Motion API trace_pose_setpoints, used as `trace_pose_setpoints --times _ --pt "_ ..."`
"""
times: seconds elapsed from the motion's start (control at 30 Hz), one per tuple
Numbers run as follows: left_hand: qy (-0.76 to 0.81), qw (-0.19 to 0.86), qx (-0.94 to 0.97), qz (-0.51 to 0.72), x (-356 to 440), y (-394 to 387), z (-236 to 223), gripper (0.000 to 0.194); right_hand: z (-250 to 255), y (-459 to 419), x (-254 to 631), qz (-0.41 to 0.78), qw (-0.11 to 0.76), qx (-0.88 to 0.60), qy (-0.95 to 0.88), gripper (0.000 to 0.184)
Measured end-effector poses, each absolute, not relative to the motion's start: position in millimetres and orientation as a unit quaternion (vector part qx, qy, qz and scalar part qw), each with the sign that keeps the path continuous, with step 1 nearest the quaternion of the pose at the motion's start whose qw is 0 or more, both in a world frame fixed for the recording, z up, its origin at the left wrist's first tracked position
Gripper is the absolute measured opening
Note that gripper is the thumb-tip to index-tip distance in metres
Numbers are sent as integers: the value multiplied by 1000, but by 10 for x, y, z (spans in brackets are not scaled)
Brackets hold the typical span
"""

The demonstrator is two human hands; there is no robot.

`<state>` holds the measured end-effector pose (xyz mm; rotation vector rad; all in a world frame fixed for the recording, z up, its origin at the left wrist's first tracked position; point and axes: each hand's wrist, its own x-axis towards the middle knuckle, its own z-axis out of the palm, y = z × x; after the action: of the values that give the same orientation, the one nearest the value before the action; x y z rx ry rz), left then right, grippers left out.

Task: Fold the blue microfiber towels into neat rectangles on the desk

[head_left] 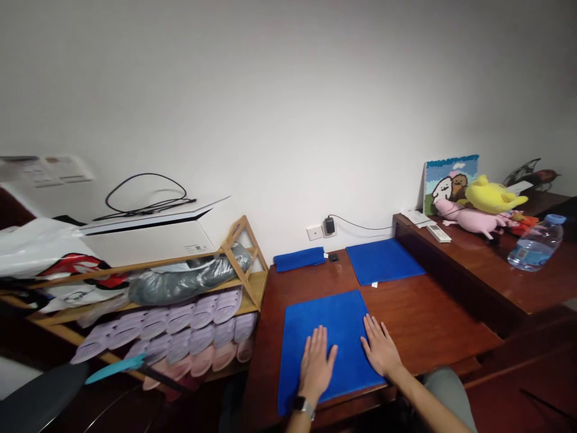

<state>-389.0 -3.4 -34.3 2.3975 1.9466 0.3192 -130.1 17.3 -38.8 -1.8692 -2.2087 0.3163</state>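
Currently, both of your hands are unclenched, fingers extended, grasping nothing. Your left hand [317, 364] lies palm down on the flat bright-blue fabric cloth [336, 319], near its middle, a dark-banded wristwatch [304, 406] just behind it. Your right hand [381, 352] is at the cloth's right edge, partly over the reddish-brown wooden table [437, 322]; whether its whole palm bears down cannot be told from this view.

Position: the cloth is spread at the near side of the table, its front edge close to the table's front edge. Beyond it, a rolled or folded blue fabric bundle [300, 259] sits by the wall at left, and a second flat blue fabric cloth [385, 261] with a small white tag [374, 284] lies at right.

Technique, by judgement: the step in hand reads as smoothing. Anchor with the left palm and stroke outward with the right, using light, even pressure; heavy pushing would probably skid the fabric on the polished wood. Keep fingers flat so that they raise no creases. Check the front corners last, since an overhanging edge could drag the cloth askew.
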Motion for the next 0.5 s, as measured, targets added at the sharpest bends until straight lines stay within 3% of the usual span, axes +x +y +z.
trace_pose_setpoints --times 0.17,0.5 --pt "713 -68 686 131 -4838 -238 -513 67 -464 198 -1275 102 131 -631 -757 70" --pt "705 -119 677 174 -4795 -273 -551 69 -568 -199 -1213 45 166 -625 -762 72"
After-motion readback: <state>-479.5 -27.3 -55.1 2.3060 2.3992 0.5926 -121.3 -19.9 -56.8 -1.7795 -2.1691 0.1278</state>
